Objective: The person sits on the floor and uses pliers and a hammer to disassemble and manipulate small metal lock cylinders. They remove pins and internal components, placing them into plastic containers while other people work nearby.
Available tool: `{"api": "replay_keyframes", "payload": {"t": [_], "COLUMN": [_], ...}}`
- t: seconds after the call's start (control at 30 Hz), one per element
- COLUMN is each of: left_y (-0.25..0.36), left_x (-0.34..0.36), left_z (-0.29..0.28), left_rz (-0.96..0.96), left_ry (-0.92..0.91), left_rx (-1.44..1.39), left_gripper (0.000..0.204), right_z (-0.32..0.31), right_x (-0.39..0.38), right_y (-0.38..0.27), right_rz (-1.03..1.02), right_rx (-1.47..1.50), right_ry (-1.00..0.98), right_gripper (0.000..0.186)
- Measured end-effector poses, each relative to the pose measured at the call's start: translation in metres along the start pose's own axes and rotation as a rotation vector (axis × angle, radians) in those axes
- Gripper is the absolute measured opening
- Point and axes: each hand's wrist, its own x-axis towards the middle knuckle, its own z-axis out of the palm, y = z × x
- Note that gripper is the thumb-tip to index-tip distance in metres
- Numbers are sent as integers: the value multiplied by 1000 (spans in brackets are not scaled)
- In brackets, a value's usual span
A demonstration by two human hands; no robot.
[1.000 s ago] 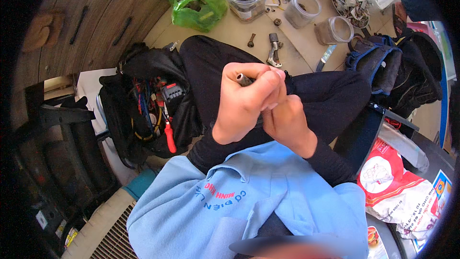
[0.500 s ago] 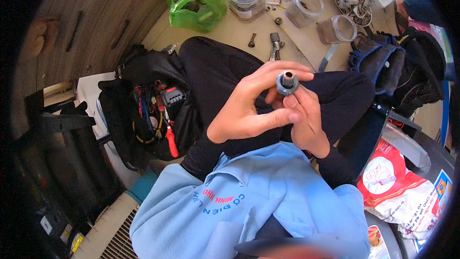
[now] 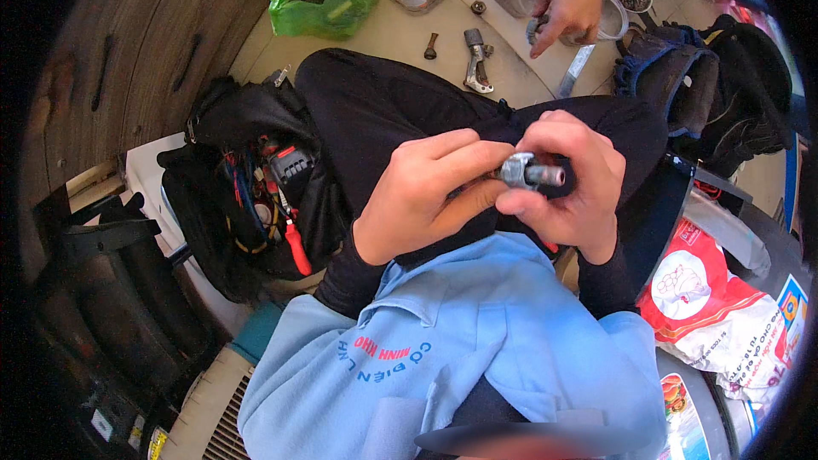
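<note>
Metal fitting (image 3: 516,171) is held over the lap (image 3: 434,106), clamped by left grip (image 3: 434,196) at nine o'clock and right grip (image 3: 579,183) at three, presumably for steadiness, its tube end (image 3: 550,175) left exposed.

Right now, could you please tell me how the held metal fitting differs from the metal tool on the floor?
The fitting is held up between the left hand and right hand, while the tool lies on the floor. The fitting points its tube rightward; the tool points its thick end toward the picture's top. Both show grey metal.
</note>
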Motion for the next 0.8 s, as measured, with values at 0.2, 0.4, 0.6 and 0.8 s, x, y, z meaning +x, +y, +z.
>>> {"api": "replay_keyframes", "payload": {"t": [0.2,0.4,0.6,0.8], "left_y": [-7,-20,-19,-22], "left_x": [-13,-41,-77,-59], "left_z": [18,61,80,54], "left_rz": [-122,-356,-762,-814], "left_ry": [62,206,-9,-558], "left_rx": [-34,-375,-1109,-1179], "left_gripper": [15,16,27,37], "right_z": [-2,19,35,29], "right_x": [-2,-15,-40,-55], "right_y": [2,-13,2,10], "right_rz": [57,288,342,630], "right_rx": [85,19,240,751], "right_ry": [110,-23,-84,-197], "right_gripper": [38,28,29,44]}}
